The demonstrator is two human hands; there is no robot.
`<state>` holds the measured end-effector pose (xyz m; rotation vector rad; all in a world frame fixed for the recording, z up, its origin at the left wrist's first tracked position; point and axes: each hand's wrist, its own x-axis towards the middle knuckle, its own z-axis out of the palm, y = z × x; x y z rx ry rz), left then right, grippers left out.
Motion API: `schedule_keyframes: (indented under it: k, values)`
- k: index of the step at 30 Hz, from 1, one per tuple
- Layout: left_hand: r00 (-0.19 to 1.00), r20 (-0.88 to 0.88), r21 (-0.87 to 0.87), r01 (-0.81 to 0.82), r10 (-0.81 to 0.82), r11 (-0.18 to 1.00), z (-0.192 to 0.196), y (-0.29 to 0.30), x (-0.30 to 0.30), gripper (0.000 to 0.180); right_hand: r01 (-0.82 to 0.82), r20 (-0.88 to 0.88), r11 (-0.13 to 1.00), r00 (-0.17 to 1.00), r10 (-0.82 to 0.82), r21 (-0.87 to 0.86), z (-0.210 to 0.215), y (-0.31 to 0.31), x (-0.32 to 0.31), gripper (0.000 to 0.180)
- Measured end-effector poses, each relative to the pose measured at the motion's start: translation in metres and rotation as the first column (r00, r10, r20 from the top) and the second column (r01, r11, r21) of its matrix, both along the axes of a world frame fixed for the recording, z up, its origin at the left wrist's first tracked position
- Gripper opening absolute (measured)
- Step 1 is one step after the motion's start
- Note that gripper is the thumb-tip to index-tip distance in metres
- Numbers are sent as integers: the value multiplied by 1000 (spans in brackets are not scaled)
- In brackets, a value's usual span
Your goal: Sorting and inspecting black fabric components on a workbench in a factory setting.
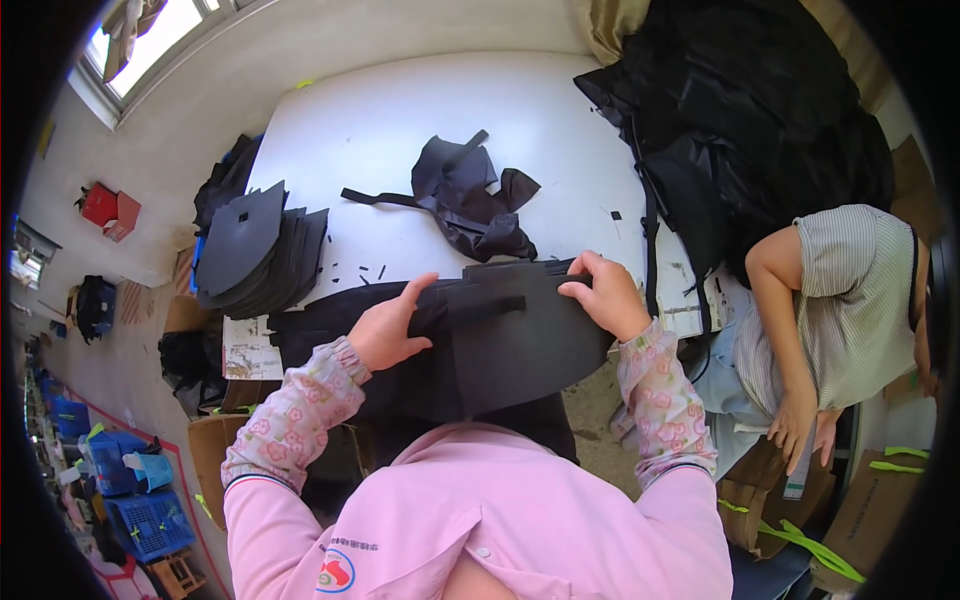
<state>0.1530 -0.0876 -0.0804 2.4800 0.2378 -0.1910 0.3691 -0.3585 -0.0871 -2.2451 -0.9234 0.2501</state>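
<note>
While both hands are at the near edge of the white surface [380, 130], they hold a stack of black fabric pieces [520, 335] with a short black strap across its top. The left hand [385, 330] has its grip pressed on the left part of the stack, with the index finger stretched along the upper edge. The right hand [605, 295] pinches the upper right corner, fingers curled over the edge. The stack lies partly on the surface and partly hangs over the person's lap. Farther on the surface lies a crumpled black cloth with straps [470, 200], and at the left a fanned pile of black cut pieces [255, 250]. At the right sits another person in a striped shirt [850, 300], beside a big heap of black material [750, 110].
</note>
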Motion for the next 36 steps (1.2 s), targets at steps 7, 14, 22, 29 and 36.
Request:
schedule_keyframes:
  k: [7, 14, 22, 29, 36]
  values:
    - [990, 71, 363, -140, 123, 921, 3, 78, -64, 60, -5, -56, 1000, 998, 5, 1, -7, 9, 6, 23]
    - [966, 98, -26, -238, 240, 971, 3, 41, -65, 52, 90, -33, 958, 994, -103, -272, 4, 18, -7, 29]
    - [965, 210, 10, -161, 156, 987, -61, -24, -55, 36, -413, 384, 883, 796, 469, -223, -29, 30, -84, 86]
    - [823, 268, -329, -410, 500, 851, -71, 22, -94, 26, -379, 333, 867, 812, 479, -322, -50, 24, -88, 87]
    - [762, 544, 303, -569, 351, 765, -11, 122, -155, 46, -411, 302, 862, 816, 493, -296, -47, 22, -83, 87]
